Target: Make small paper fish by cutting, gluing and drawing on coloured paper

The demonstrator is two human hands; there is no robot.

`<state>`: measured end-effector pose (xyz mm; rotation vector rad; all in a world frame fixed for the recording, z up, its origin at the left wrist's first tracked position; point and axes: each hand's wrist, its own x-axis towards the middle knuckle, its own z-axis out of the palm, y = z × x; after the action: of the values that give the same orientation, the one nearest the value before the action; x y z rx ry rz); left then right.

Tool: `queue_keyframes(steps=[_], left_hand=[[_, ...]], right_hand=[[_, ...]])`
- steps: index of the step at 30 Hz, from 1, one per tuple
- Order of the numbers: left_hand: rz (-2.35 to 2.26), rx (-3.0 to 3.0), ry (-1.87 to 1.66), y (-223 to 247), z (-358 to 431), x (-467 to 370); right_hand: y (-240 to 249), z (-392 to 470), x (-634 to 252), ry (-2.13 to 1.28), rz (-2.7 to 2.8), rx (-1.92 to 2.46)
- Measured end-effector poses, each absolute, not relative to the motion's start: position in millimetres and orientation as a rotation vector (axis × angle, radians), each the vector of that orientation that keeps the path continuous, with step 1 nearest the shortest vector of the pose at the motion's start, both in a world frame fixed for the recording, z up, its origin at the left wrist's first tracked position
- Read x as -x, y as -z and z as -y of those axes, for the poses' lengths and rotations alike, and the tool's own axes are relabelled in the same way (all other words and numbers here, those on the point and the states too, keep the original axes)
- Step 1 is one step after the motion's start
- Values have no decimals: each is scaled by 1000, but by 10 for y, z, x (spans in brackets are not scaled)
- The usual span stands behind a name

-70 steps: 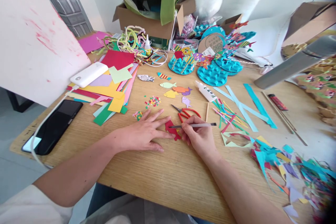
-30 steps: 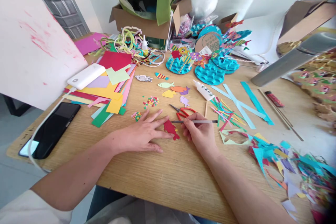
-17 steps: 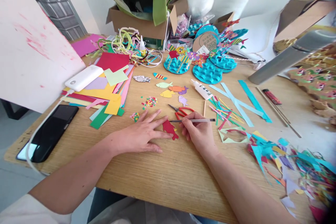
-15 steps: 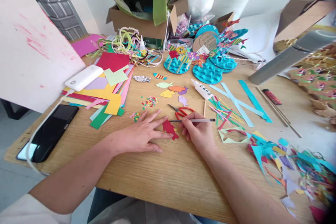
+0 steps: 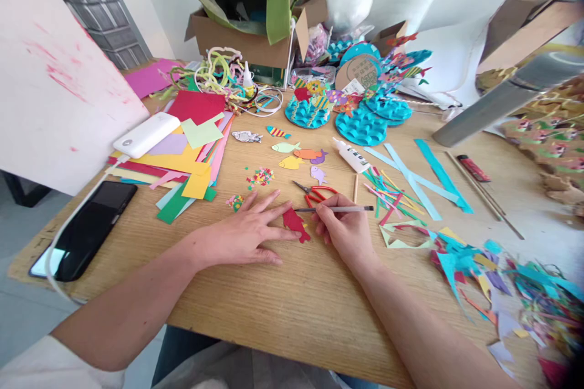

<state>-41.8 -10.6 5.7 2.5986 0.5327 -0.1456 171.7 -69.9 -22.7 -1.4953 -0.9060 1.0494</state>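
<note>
A red paper fish [image 5: 295, 224] lies flat on the wooden table, with small yellow bits at its lower edge. My left hand [image 5: 244, 231] is spread flat, its fingertips resting on the fish's left side. In a pinch, my right hand [image 5: 343, 226] holds a pencil [image 5: 349, 209], whose tip meets the upper right edge of the fish. Red-handled scissors [image 5: 318, 195] rest just beyond that hand. Several cut-out paper fish, among them an orange one [image 5: 307, 154] and a lilac one [image 5: 318, 174], lie farther back. Tiny paper confetti [image 5: 261, 177] is heaped beyond my left fingers.
Stacked coloured paper [image 5: 196, 106], a white power bank [image 5: 146, 135] and a phone [image 5: 86, 231] are at the left. A glue bottle [image 5: 351, 155], paper strips [image 5: 413, 181] and scraps [image 5: 460, 255] lie right. Turquoise bases [image 5: 360, 127] stand behind, and a grey bottle [image 5: 483, 100] at far right.
</note>
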Motion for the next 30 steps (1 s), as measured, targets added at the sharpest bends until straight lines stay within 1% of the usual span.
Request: queue_keyframes(steps=[30], left_hand=[[-533, -2601, 165, -49, 104, 414]], right_hand=[[242, 699, -1721, -1034, 920, 1503]])
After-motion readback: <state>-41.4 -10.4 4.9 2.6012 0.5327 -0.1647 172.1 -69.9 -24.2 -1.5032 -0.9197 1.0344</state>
